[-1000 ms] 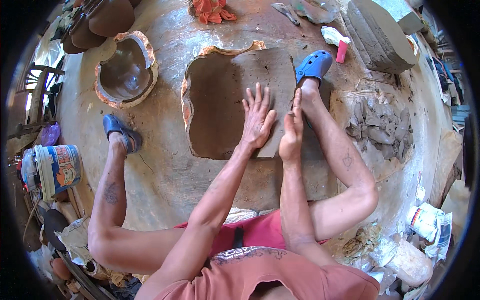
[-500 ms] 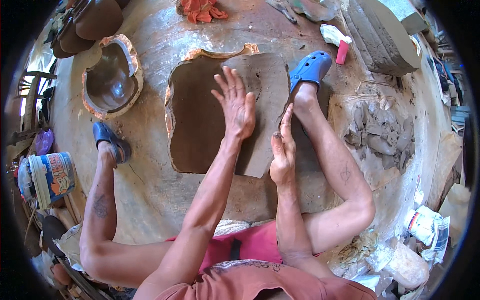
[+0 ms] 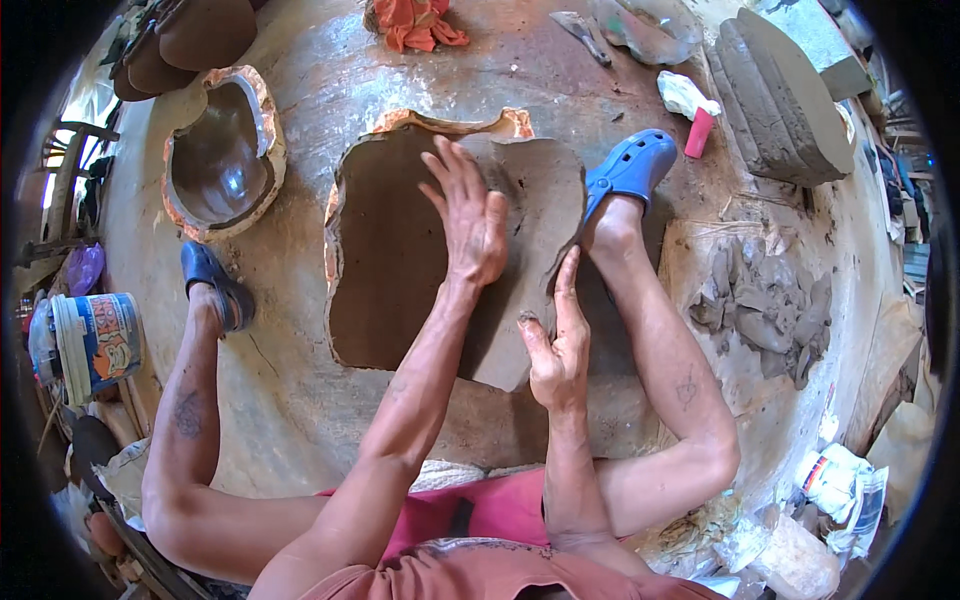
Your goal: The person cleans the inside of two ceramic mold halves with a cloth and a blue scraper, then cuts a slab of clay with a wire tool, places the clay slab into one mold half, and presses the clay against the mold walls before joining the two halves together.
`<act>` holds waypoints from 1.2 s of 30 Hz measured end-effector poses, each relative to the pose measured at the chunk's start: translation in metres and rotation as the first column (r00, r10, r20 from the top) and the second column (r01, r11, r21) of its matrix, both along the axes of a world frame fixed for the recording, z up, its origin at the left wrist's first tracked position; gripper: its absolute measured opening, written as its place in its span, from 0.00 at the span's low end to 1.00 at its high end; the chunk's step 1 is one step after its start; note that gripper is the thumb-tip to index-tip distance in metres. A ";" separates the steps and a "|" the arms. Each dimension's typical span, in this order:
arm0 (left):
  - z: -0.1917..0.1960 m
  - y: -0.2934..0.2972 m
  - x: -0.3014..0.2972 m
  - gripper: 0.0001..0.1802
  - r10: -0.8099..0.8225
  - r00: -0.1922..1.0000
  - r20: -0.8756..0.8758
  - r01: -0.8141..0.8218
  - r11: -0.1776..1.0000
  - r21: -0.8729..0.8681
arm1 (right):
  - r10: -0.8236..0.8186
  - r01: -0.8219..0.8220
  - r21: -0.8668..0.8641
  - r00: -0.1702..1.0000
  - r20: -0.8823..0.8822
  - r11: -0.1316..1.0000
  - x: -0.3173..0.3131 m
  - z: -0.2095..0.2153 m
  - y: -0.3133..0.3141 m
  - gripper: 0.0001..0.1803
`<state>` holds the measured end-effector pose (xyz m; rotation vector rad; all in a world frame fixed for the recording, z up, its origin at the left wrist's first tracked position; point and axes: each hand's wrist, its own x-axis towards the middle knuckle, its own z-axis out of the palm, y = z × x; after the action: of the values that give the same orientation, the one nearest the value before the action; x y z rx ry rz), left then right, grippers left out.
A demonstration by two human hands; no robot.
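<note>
A wide, dark grey-brown clay slab (image 3: pixel 540 215) lies between my legs, sagging into a hollow on its left and standing up along its right. Behind and beside it shows the rough, orange-and-white rim of a mold (image 3: pixel 515 124); the rest of that mold is hidden under the clay. My left hand (image 3: pixel 468 225) rests on the slab where the hollow meets the raised part, its fingers stretched out and apart. At the slab's right edge, my right hand (image 3: pixel 560 355) holds its fingers straight up against the clay, thumb spread away with clay on its tip.
A second hollow mold (image 3: pixel 222 155) sits at the left. Thick stacked clay slabs (image 3: pixel 775 100) stand far right, with scrap clay (image 3: pixel 765 305) nearer. My blue clog (image 3: pixel 632 170) is close to the slab's right edge. An orange cloth (image 3: pixel 415 25) and a bucket (image 3: pixel 100 340) are farther out.
My right hand has slid a little toward me along the slab's edge, its thumb now spread wider. The left hand stays on the clay. The whole view has shifted slightly.
</note>
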<state>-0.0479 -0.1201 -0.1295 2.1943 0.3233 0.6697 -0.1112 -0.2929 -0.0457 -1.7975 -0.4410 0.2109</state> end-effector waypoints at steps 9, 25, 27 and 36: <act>-0.004 0.002 0.037 0.48 0.018 0.990 0.141 0.006 0.985 -0.170 | -0.146 0.178 0.303 0.981 -0.126 0.936 0.016 -0.039 -0.013 0.57; 0.041 0.061 0.120 0.42 0.102 0.838 0.537 0.002 0.982 -0.190 | -0.040 0.232 0.405 0.902 -0.429 0.884 0.036 -0.059 0.027 0.37; 0.053 0.063 0.122 0.41 0.118 0.770 0.627 0.103 0.947 -0.304 | -0.035 0.198 -0.367 0.913 0.406 0.909 0.029 -0.081 0.001 0.33; 0.071 0.065 0.144 0.39 0.135 0.701 0.700 0.437 0.694 -0.572 | -0.166 0.343 0.414 0.898 -0.407 0.843 0.021 -0.048 0.023 0.33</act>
<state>0.0963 -0.0553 -0.0587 1.0717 -0.0452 1.0189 -0.0902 -0.2702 -0.0939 -1.2720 0.0233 0.2113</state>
